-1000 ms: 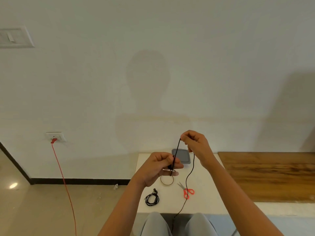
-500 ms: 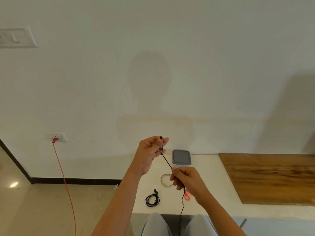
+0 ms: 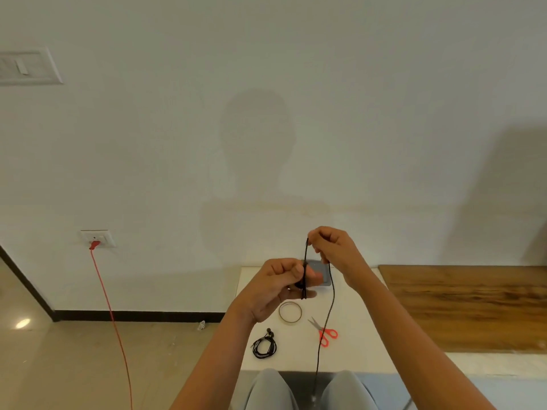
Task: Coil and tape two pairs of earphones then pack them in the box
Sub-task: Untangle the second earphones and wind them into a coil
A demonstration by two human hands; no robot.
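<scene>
My left hand [image 3: 281, 284] pinches a small bundle of black earphone cable [image 3: 327, 318] above the white table [image 3: 349, 359]. My right hand [image 3: 334, 247] is raised higher and to the right, pinching the same cable at the top of a loop; the free end hangs down between my knees. A second pair of black earphones [image 3: 264, 347] lies coiled on the table near the front left. A clear tape roll [image 3: 290, 312] lies flat behind it. The grey box [image 3: 324, 270] sits at the back of the table, mostly hidden by my hands.
Red-handled scissors [image 3: 325, 334] lie right of the tape roll. A wooden surface [image 3: 467, 306] adjoins the table on the right. A red cable [image 3: 111, 315] runs from a wall socket [image 3: 97, 238] down across the floor at left. The wall stands just behind the table.
My right hand has swung from below the left hand up to above and right of it, carrying the cable round. My left hand dropped lower and holds the growing bundle.
</scene>
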